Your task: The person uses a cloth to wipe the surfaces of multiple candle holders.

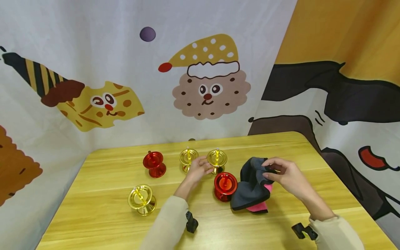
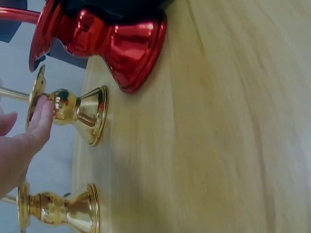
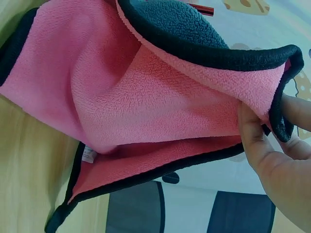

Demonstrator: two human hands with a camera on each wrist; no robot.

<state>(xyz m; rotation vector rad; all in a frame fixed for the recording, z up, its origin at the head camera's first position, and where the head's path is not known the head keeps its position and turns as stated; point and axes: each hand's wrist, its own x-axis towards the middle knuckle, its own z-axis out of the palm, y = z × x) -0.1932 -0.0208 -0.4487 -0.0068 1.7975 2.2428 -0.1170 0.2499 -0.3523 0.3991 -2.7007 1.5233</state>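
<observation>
My right hand [image 1: 285, 173] pinches a corner of a two-sided cloth [image 3: 160, 102], pink on one face and dark grey on the other, with black edging. Part of the cloth hangs down to the table beside a red candle holder [image 1: 225, 184]. My left hand [image 1: 200, 168] reaches to a gold candle holder [image 1: 217, 158] standing at the back. In the left wrist view, its extended fingers [image 2: 44, 116] lie against that holder just under the dish. A second gold candle holder [image 1: 189, 158] stands behind this hand, to the left.
Another red candle holder [image 1: 154, 164] stands at the back left of the wooden table [image 1: 106, 173]. A gold candle holder [image 1: 142, 199] is at the front left. A printed curtain [image 1: 125, 45] hangs behind the table.
</observation>
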